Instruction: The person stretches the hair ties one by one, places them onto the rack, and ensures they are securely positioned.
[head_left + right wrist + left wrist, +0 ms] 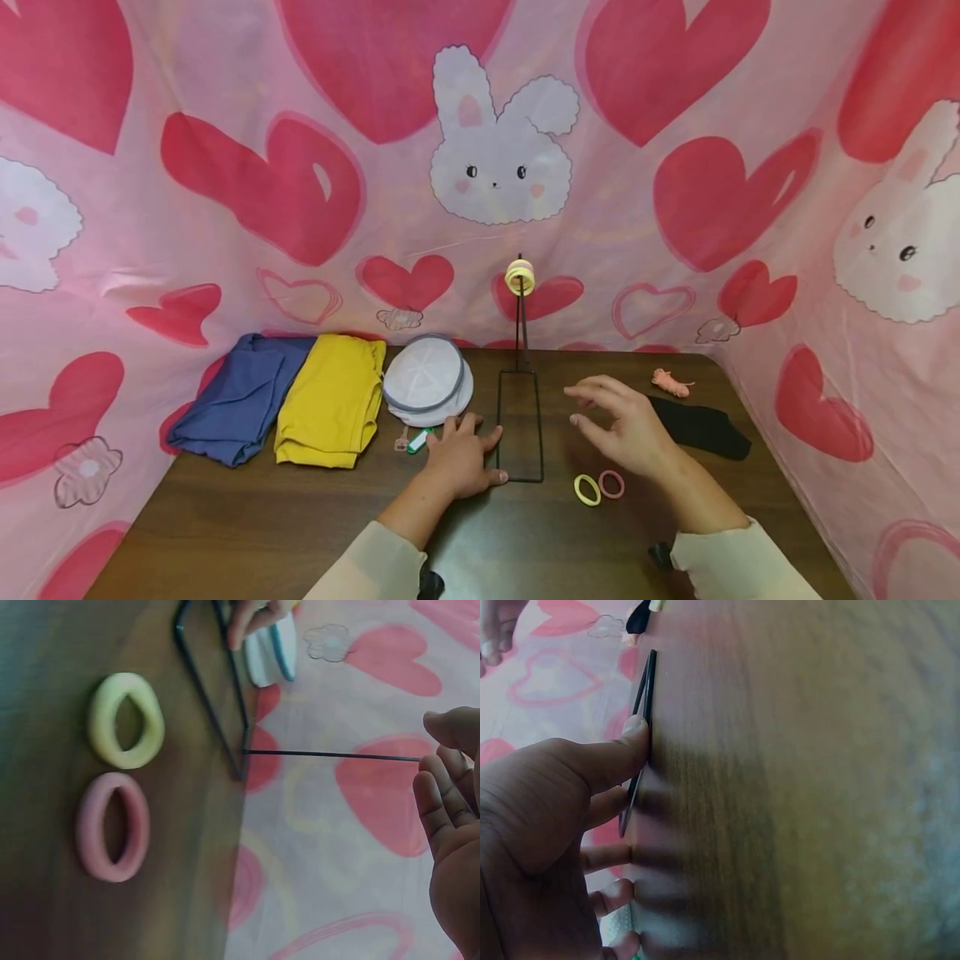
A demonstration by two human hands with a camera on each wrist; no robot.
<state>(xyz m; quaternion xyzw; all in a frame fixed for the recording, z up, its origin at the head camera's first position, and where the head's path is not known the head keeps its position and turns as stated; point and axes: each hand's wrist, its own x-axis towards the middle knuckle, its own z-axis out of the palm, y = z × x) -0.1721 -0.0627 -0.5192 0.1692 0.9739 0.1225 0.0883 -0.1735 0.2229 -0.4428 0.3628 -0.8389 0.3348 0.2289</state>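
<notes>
A black wire stand (pixel 542 433) has a rectangular base on the table and a tall upright. Yellow and pink hair ties (pixel 520 277) hang together at its top. With fingers spread, my left hand (pixel 459 462) rests on the left side of the base; its thumb touches the near left corner. My right hand (pixel 626 425) hovers to the right of the stand, fingers loosely extended, holding nothing. Below it a yellow hair tie (pixel 587 490) and a pink hair tie (pixel 611 484) lie side by side on the table; the right wrist view shows both, slightly blurred.
On the left lie folded blue cloth (pixel 236 400) and folded yellow cloth (pixel 330 400). A white hat (pixel 427 379) sits behind a green tag (pixel 420 441) near my left fingers. Black cloth (pixel 705 427) and a peach yarn bundle (pixel 670 383) lie at right. A patterned curtain (pixel 622 208) surrounds the table.
</notes>
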